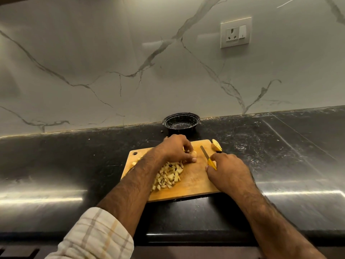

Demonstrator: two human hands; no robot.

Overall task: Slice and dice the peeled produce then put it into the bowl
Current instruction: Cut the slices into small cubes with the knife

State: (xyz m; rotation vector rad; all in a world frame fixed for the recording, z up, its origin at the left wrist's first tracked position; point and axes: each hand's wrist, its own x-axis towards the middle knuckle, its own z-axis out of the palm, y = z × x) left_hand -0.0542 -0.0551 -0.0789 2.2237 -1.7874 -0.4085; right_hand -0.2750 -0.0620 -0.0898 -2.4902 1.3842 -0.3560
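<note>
Wooden cutting board (pixel 194 182) lies on the dark worktop (pixel 280 156), its near left part covered by the left forearm. Left hand (pixel 174 148) sits over the far middle of the board, fingers curled down and pinching a small pale piece of produce (pixel 194 154) against the wood; most of that piece is hidden under the fingertips, so its shape cannot be made out.

Right hand (pixel 226 171) grips a knife (pixel 208 157) by its yellow handle. Only a short bit of handle shows past the fingers; the narrow blade points away from the person and lies just right of the held piece. Whether the edge touches the board cannot be told.

A heap of diced pieces (pixel 169 176) lies on the board just near of the left hand, partly covered by the left wrist. A larger yellow chunk (pixel 216 145) rests at the board's far right corner, partly over the edge.

Black bowl (pixel 181 123) stands on the worktop beyond the board, against the marble wall (pixel 112 62); it looks to hold no pieces. Its near base is hidden behind the left hand.

A checked sleeve (pixel 97 236) is rolled up on the left arm, cut off by the lower edge. A wall socket (pixel 235 32) sits upper right.
</note>
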